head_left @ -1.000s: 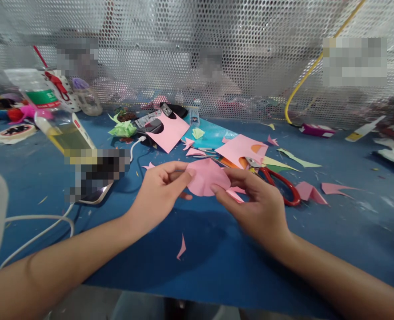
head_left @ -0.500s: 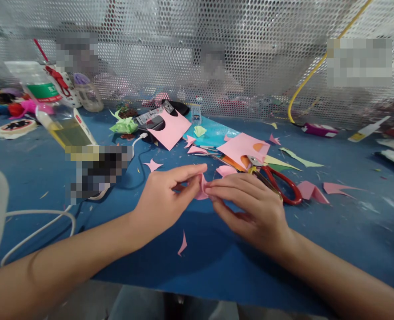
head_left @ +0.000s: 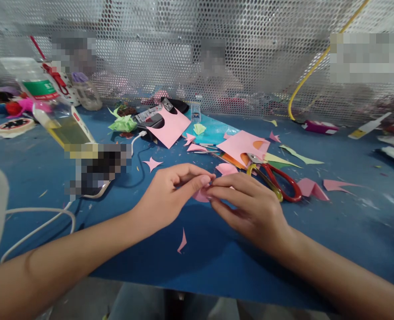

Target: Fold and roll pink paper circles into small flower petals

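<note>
Evidently both hands share one small pink paper piece [head_left: 201, 196], held just above the blue tabletop [head_left: 343, 240] in front of the person. The left hand [head_left: 165, 193] pinches it between thumb and forefinger; the right hand [head_left: 255, 200] closes its fingertips on the opposite side, hiding most of it, so its exact shape cannot be told. Two facing pinches probably keep such thin paper steady and under fine control. Just beyond the right hand lie red-handled scissors [head_left: 296, 194], their blades by a notched pink sheet [head_left: 233, 144], seemingly parked there within easy reach. A pink sliver [head_left: 182, 242] lies nearer the table edge, and a four-pointed pink scrap [head_left: 152, 164] beyond the left hand, apparently simply left where offcuts fell.
</note>
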`<state>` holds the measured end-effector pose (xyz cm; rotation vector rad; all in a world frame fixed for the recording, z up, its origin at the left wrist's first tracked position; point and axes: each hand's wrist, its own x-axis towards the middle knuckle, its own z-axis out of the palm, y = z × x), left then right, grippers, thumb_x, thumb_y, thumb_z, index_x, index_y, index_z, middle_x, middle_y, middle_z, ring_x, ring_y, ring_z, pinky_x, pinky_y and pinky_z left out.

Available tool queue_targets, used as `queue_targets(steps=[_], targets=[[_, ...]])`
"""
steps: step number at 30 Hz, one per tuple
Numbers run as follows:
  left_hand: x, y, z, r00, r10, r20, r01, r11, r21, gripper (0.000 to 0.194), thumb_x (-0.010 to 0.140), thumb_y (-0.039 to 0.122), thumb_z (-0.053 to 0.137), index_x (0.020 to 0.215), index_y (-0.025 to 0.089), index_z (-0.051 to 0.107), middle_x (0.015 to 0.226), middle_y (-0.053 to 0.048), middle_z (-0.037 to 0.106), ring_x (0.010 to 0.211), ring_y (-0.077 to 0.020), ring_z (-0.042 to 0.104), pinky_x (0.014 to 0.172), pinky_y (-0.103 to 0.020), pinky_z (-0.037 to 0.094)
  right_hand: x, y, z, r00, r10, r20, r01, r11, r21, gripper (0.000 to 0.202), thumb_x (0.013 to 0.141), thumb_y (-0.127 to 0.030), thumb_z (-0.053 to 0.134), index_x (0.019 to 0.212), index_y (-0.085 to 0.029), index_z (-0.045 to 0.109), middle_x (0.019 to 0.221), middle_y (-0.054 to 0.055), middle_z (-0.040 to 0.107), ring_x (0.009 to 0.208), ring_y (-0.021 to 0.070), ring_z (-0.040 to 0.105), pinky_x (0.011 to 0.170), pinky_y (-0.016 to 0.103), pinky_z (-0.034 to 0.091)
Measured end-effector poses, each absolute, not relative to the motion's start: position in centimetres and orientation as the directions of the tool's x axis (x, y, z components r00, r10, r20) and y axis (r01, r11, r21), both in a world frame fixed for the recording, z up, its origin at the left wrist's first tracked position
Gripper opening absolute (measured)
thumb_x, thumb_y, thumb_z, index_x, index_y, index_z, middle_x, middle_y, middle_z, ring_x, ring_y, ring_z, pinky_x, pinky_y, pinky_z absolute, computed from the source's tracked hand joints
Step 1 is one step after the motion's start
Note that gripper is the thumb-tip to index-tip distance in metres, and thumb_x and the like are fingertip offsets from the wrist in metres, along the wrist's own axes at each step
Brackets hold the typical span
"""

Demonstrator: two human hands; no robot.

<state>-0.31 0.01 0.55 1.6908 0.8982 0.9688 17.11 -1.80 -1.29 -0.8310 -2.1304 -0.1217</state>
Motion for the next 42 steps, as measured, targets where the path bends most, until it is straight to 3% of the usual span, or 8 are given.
queue_targets(steps=[3, 7, 12, 19, 26, 29, 36, 42], targets=[[-0.3, 0.1, 0.4, 0.479, 0.851, 0.216, 0.112, -0.303, 0.946, 0.022, 0.083, 0.031, 0.054, 0.096, 0.018, 0.066, 0.094, -0.002, 0.069, 0.087, -0.0137, 0.063, 0.077, -0.021, 0.050, 16.9, -1.9, -1.0, -0.352, 0.600, 0.719, 0.595, 0.736, -0.323, 0.014, 0.078, -0.014, 0.057, 0.082, -0.024, 0.065, 0.082, 0.002, 0.068, 0.075, 0.0151, 0.063, 0.069, 0.029, 0.052], [-0.4, 0.0, 0.1, 0.523, 0.790, 0.320, 0.071, -0.414, 0.907, 0.033, 0.077, 0.025, 0.061, 0.110, 0.021, 0.060, 0.120, -0.005, 0.055, 0.112, -0.0177, 0.051, 0.093, -0.026, 0.043, 16.8, -2.0, -0.6, -0.175, 0.781, 0.599, 0.519, 0.590, -0.618, 0.009, 0.077, -0.016, 0.059, 0.080, -0.023, 0.064, 0.080, 0.001, 0.068, 0.075, 0.0156, 0.063, 0.068, 0.029, 0.052], [-0.5, -0.2, 0.4, 0.473, 0.842, 0.261, 0.172, -0.379, 0.909, 0.039, 0.084, 0.027, 0.051, 0.122, 0.020, 0.050, 0.117, -0.005, 0.059, 0.106, -0.0158, 0.055, 0.089, -0.023, 0.045, 16.6, -2.0, -0.6, -0.057, 0.875, 0.481, 0.394, 0.463, -0.794, 0.007, 0.075, -0.019, 0.062, 0.082, -0.020, 0.064, 0.079, 0.001, 0.068, 0.069, 0.0132, 0.062, 0.061, 0.025, 0.052], [-0.4, -0.1, 0.7, 0.396, 0.894, 0.207, 0.243, -0.320, 0.916, 0.027, 0.086, 0.031, 0.049, 0.107, 0.020, 0.061, 0.105, -0.001, 0.067, 0.095, -0.0153, 0.061, 0.076, -0.020, 0.049, 16.9, -1.8, -0.7, -0.185, 0.773, 0.607, 0.523, 0.600, -0.605, 0.012, 0.076, -0.012, 0.059, 0.082, -0.022, 0.064, 0.080, 0.002, 0.065, 0.074, 0.0135, 0.060, 0.066, 0.027, 0.049], [-0.4, -0.3, 0.4, 0.484, 0.852, 0.198, 0.247, -0.350, 0.904, 0.030, 0.089, 0.029, 0.043, 0.114, 0.020, 0.056, 0.104, -0.002, 0.066, 0.089, -0.0134, 0.062, 0.074, -0.019, 0.049, 17.0, -1.9, -1.1, -0.367, 0.669, 0.647, 0.584, 0.707, -0.400, 0.014, 0.077, -0.010, 0.056, 0.084, -0.019, 0.065, 0.078, 0.004, 0.058, 0.069, 0.0130, 0.055, 0.061, 0.028, 0.047], [-0.6, -0.5, 0.5, 0.572, 0.805, 0.158, 0.232, -0.344, 0.910, 0.034, 0.089, 0.028, 0.042, 0.122, 0.022, 0.047, 0.102, -0.001, 0.066, 0.084, -0.0134, 0.063, 0.071, -0.021, 0.050, 17.0, -2.0, -1.2, -0.379, 0.653, 0.655, 0.601, 0.712, -0.362, 0.011, 0.076, -0.010, 0.056, 0.076, -0.018, 0.064, 0.075, 0.004, 0.053, 0.066, 0.0131, 0.052, 0.058, 0.028, 0.046], [-0.8, -0.5, 0.3, 0.650, 0.737, 0.184, 0.229, -0.421, 0.877, 0.056, 0.079, 0.006, 0.045, 0.130, 0.024, 0.031, 0.121, -0.004, 0.056, 0.111, -0.0180, 0.053, 0.094, -0.030, 0.043, 16.9, -1.8, -0.8, -0.313, 0.663, 0.680, 0.646, 0.673, -0.359, 0.010, 0.076, -0.011, 0.059, 0.081, -0.020, 0.057, 0.080, 0.004, 0.059, 0.075, 0.0150, 0.057, 0.062, 0.028, 0.048], [-0.5, -0.4, -0.5, 0.527, 0.822, 0.216, 0.192, -0.362, 0.912, 0.054, 0.081, 0.010, 0.045, 0.130, 0.027, 0.027, 0.130, -0.006, 0.043, 0.096, -0.0134, 0.059, 0.074, -0.024, 0.053, 16.9, -1.9, -0.8, -0.369, 0.679, 0.635, 0.606, 0.693, -0.390, 0.010, 0.078, -0.015, 0.059, 0.086, -0.020, 0.061, 0.085, 0.003, 0.067, 0.078, 0.0149, 0.061, 0.070, 0.029, 0.050]])
